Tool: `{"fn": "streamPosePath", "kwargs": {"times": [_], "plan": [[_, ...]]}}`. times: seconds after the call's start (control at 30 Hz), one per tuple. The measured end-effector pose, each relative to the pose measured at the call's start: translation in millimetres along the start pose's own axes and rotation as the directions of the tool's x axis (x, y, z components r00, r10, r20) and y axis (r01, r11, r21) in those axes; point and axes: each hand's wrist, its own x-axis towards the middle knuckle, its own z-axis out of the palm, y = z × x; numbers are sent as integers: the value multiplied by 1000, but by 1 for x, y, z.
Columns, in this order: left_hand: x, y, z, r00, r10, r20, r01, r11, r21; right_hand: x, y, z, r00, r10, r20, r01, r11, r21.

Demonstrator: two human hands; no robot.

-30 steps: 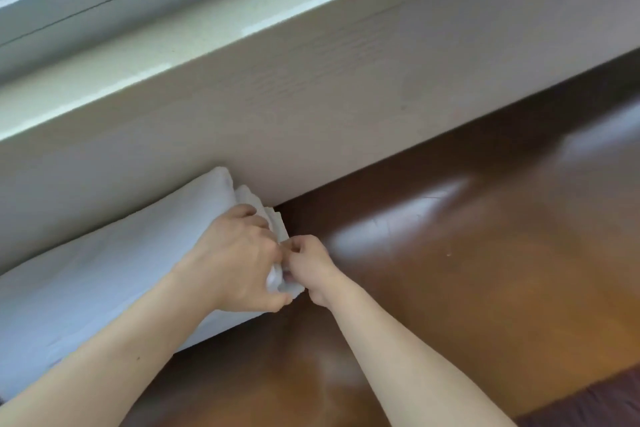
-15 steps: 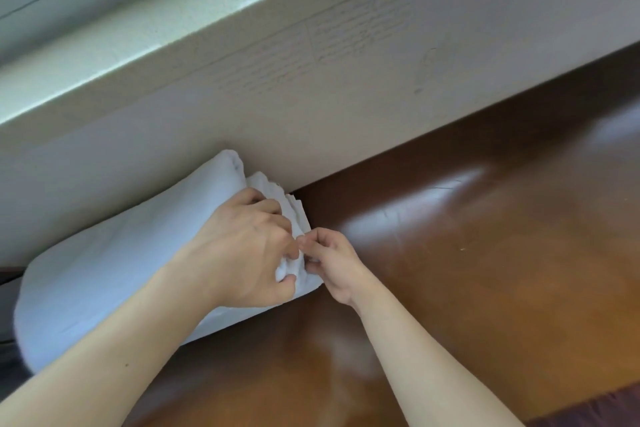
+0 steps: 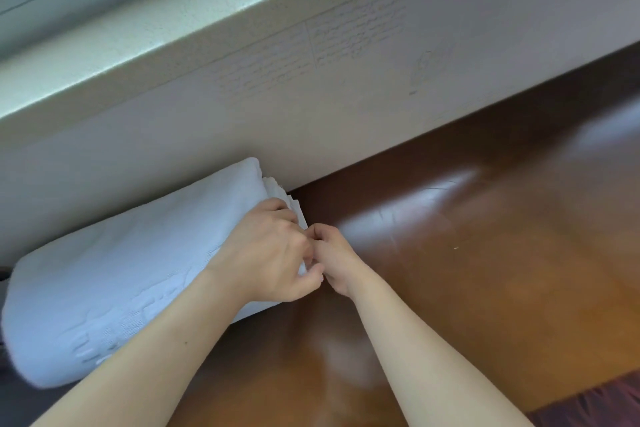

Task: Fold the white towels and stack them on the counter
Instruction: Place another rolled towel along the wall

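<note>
a stack of folded white towels (image 3: 114, 274) lies on the glossy brown tabletop (image 3: 485, 270), pushed up against the pale wall (image 3: 346, 87) that rises behind it. the stack runs from the lower left corner up toward the middle, its long rounded fold facing up and its layered edges showing at the right end, just beside the wall. a raised woven pattern runs along the near side of the top towel; it may be lettering, but it is too blurred to read. no brand, label or other writing can be read anywhere.

the left hand (image 3: 266, 253) rests over the right end of the stack, fingers curled down around the layered edges and thumb tucked beneath, gripping the towel end. the right hand (image 3: 332, 256) meets it from the right, closed in a pinch, its fingertips touching the left hand's fingers at the corner of the towels. a small bit of white cloth shows between the two hands. whether the right hand's pinch actually holds cloth is partly hidden by the left hand. both bare forearms reach in from the bottom edge.

above the wall a light speckled ledge (image 3: 207, 10) runs across the top. a dark purplish cloth (image 3: 595, 406) sits at the bottom right corner, on the tabletop's near edge, well apart from the towels.
</note>
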Motion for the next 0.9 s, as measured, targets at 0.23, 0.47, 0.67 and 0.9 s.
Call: {"fn": "streamPosePath", "kwargs": {"times": [0.23, 0.47, 0.67, 0.9], "plan": [[-3, -2, -6, 987, 74, -146, -97, 983, -158, 4, -24, -5, 982, -165, -93, 167, 986, 18], [-35, -25, -16, 684, -466, -561, 315, 883, -349, -1, -15, 29, 978, -133, 161, 142, 989, -43], [-64, -42, 7, 709, -681, -183, 612, 723, -321, -1, -29, 37, 984, -132, 116, 112, 980, 162], [-47, -49, 13, 740, -662, -118, 632, 745, -212, 3, -36, 31, 981, -96, 167, 63, 979, 192]]}}
